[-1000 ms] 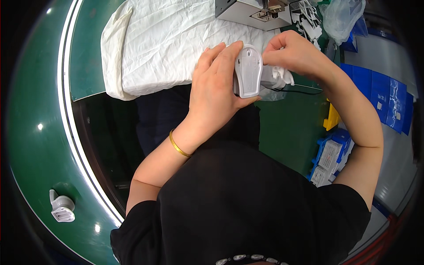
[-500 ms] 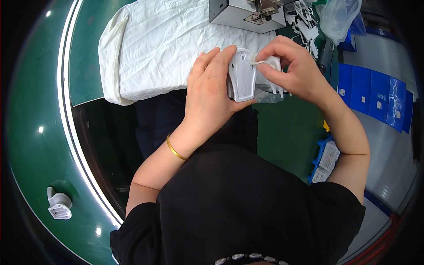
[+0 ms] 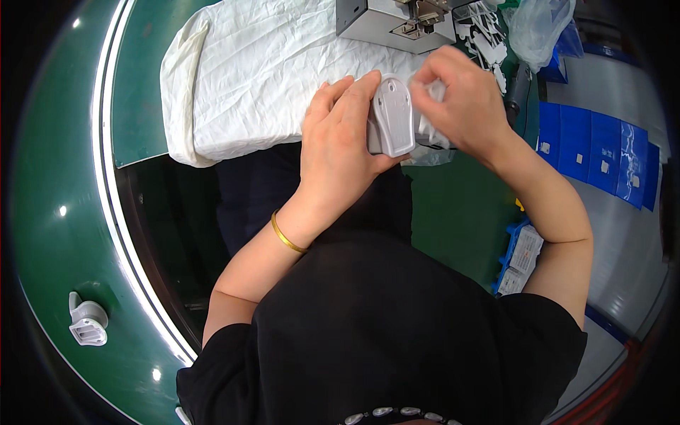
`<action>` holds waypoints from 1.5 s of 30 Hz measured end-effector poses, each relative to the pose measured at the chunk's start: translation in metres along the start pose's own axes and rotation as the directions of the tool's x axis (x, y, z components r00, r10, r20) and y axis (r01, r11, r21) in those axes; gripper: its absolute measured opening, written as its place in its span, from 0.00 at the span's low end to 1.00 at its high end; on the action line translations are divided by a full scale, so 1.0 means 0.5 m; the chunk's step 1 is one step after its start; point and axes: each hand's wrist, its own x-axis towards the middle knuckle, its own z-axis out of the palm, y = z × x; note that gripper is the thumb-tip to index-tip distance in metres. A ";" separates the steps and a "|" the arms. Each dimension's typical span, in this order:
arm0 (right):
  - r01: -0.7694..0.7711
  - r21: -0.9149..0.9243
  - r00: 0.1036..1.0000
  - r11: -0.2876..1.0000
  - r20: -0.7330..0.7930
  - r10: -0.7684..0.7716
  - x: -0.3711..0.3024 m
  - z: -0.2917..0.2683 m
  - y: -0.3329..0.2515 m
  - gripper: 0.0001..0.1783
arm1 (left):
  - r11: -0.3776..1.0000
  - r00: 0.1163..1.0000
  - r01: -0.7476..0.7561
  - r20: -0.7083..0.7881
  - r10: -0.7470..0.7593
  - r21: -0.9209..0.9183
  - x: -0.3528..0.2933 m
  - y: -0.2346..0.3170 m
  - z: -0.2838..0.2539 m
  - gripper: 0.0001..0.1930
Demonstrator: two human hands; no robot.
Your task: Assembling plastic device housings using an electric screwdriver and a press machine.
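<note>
Since the earlier frames we see the small light-grey moulded plastic housing with two slots (image 3: 394, 117) shifted slightly left of where it was, now just right of centre in the upper part of the frame. The left hand (image 3: 340, 145) stays curled around it, fingers over its top and thumb beneath. The right hand (image 3: 464, 99) has closed in tighter on the housing's right edge, its fingertips bunched on a small whitish piece (image 3: 432, 92); we cannot tell just what that piece is.

Around them: a crumpled white cloth (image 3: 248, 78) spreads over the green table (image 3: 142, 85) in the upper left, a grey metal machine (image 3: 397, 21) sits at the top edge, and a heap of small white plastic parts (image 3: 489, 35) lies to its right. Blue trays (image 3: 595, 152) line the right side. A second grey plastic part (image 3: 86, 320) rests alone on the green surface at lower left. A gold bangle (image 3: 287, 237) circles the left wrist
</note>
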 end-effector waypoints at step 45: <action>0.112 -0.007 0.771 0.994 -0.630 -0.091 -0.033 0.026 0.064 0.12 | 0.873 0.998 0.052 0.060 -0.027 -0.485 -0.021 0.010 -0.065 0.68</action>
